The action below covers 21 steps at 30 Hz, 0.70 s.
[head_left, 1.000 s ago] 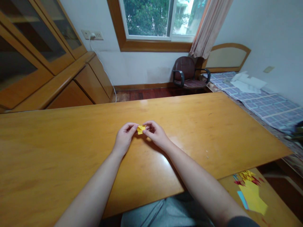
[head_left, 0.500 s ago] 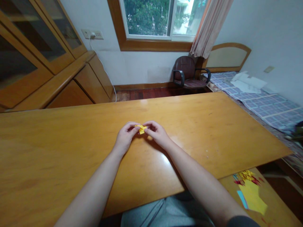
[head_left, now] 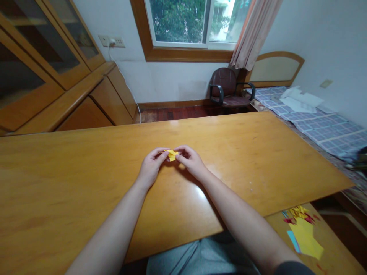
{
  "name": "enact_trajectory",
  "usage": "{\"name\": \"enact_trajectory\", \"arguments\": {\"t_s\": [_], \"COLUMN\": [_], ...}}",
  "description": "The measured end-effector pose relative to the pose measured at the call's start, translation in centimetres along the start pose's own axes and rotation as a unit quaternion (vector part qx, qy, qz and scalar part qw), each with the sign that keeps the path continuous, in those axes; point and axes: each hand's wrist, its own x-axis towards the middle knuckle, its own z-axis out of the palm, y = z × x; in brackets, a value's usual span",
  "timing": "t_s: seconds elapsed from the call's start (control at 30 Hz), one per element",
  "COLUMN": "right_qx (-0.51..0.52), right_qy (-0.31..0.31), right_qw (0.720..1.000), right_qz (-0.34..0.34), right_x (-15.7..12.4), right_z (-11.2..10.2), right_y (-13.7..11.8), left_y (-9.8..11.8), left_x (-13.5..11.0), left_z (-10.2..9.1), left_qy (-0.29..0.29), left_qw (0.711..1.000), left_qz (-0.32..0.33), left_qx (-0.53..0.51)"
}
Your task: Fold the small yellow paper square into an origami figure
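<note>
Between my two hands is a small piece of folded yellow paper (head_left: 172, 155), held just above the wooden table (head_left: 94, 172). My left hand (head_left: 151, 162) pinches its left side, thumb on the near face and fingers behind. On the right side, my right hand (head_left: 189, 158) grips the paper the same way, its thumb pressed on the near edge. Creases show on the paper's face, but the fingers cover both of its ends, so the full folded shape is hidden.
At lower right, a lower surface (head_left: 338, 244) bears yellow paper sheets (head_left: 306, 238), a light blue strip (head_left: 294, 241) and a pile of small yellow folded pieces (head_left: 298, 211) with red bits. A brown armchair (head_left: 226, 86) stands beyond the table, beside a bed (head_left: 323, 126).
The yellow paper has tilted slightly and its creased face looks a little different. My thumbs have shifted a touch on it; both hands keep their hold.
</note>
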Motion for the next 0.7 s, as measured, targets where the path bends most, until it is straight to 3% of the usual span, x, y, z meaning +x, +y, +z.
{"name": "enact_trajectory", "arguments": {"t_s": [0.2,0.7], "right_qx": [-0.004,-0.164], "right_qy": [0.007,0.007], "right_qw": [1.000,0.982], "right_qz": [-0.007,-0.093], "right_x": [0.03,-0.33], "right_z": [-0.01,-0.03], "right_y": [0.19,-0.66], "left_y": [0.16,-0.04], "left_x": [-0.07,-0.08], "left_z": [0.10,-0.04], "left_qy": [0.001,0.001], "left_qw": [1.000,0.998], "left_qz": [0.007,-0.025], "left_qx": [-0.009,-0.058]}}
